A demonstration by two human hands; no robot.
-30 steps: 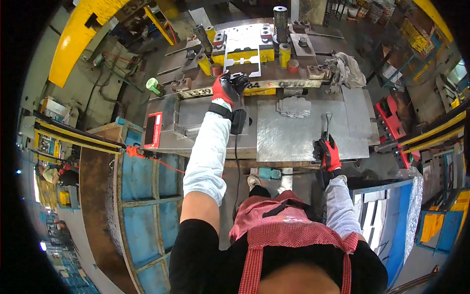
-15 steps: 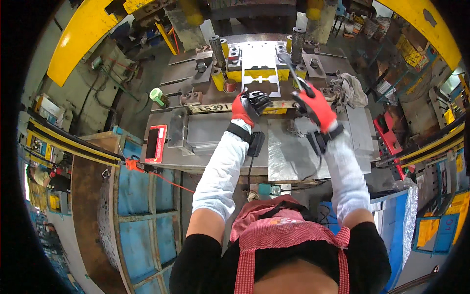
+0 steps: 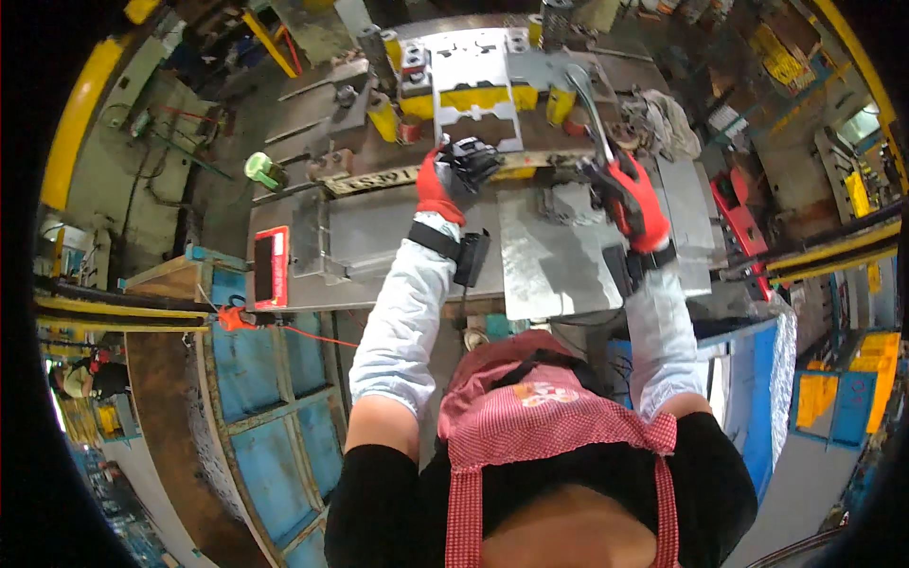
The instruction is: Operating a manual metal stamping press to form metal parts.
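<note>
My left hand (image 3: 453, 178), in a red glove with black palm and fingers, is by the front of a bright cut-out metal sheet (image 3: 471, 71). Its thumb stands apart from the loosely bent fingers. Whether it touches the sheet I cannot tell. The sheet lies on the press die (image 3: 473, 97), which has yellow blocks. In a matching glove, my right hand (image 3: 632, 201) is wrapped round a long metal hand tool (image 3: 592, 109) with a rounded far end, tilted up and away. The tool's exact kind is unclear.
Grey flat sheets (image 3: 374, 232) are stacked at the left of the bench, and a bare metal plate (image 3: 544, 275) lies before me. A grey rag (image 3: 668, 123) sits at right, a green-topped bottle (image 3: 260, 170) at left. Guide posts (image 3: 377, 62) rise beside the die.
The whole view has shifted. My right hand and its tool have moved right, away from the die's middle, and slightly nearer. My left hand stays by the sheet's front edge.
</note>
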